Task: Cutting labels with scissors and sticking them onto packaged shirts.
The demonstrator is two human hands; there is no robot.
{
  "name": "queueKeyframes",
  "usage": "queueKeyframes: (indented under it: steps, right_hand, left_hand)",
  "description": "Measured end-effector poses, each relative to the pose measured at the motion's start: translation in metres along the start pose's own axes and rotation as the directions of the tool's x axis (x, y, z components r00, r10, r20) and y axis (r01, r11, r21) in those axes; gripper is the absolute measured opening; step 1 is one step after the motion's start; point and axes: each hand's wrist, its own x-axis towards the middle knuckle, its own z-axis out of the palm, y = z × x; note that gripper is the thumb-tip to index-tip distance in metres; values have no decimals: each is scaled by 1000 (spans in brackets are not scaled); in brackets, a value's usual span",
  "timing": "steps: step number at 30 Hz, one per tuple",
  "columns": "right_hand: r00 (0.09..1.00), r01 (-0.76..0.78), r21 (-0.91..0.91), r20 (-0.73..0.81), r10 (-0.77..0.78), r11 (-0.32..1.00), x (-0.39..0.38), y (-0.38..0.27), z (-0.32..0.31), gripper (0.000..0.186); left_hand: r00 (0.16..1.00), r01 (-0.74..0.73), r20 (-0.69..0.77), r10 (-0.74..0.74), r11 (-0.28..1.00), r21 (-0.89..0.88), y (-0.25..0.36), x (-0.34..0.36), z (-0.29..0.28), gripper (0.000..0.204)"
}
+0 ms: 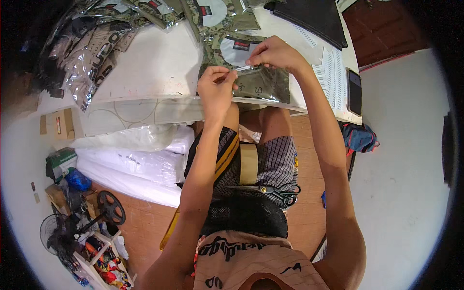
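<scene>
A folded camouflage garment (pixel 270 83) in a clear plastic bag lies at the table's near edge in front of me. Over it, a small white label strip (pixel 241 68) stretches between my two hands. My left hand (pixel 216 92) has thumb and forefinger closed at the strip's left end. From the right, my right hand (pixel 280 55) pinches near its other end, fingers pressed together. Whether the strip touches the plastic I cannot tell. Beyond lies another bagged camouflage garment (pixel 212 14).
Sheets of small labels (pixel 331 79) and a phone (pixel 354 94) lie on the white table (pixel 164 58) to the right, a black folder (pixel 309 19) behind. More bagged garments (pixel 92 58) pile up left. A tape roll (pixel 249 164) and scissors (pixel 270 190) rest on my lap.
</scene>
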Motion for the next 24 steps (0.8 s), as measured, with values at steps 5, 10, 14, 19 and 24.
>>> queueKeyframes:
  steps: [5, 10, 14, 19, 24]
  right_hand:
    - [999, 32, -116, 1, -32, 993, 14, 1, 0, 21]
    - [1000, 20, -121, 15, -18, 992, 24, 11, 0, 23]
    - [999, 25, -101, 27, -22, 995, 25, 11, 1, 24]
    - [999, 31, -94, 40, -27, 995, 25, 7, 2, 25]
    - [999, 6, -133, 35, -1, 991, 28, 12, 3, 23]
  left_hand:
    - [996, -58, -63, 59, 998, 24, -5, 4, 1, 17]
    - [997, -48, -60, 51, 997, 57, -7, 6, -1, 17]
    - [997, -51, -48, 54, 997, 60, -9, 6, -2, 17]
    - [998, -39, -46, 42, 997, 62, -8, 6, -2, 18]
    - [999, 23, -35, -20, 996, 87, -5, 11, -4, 20]
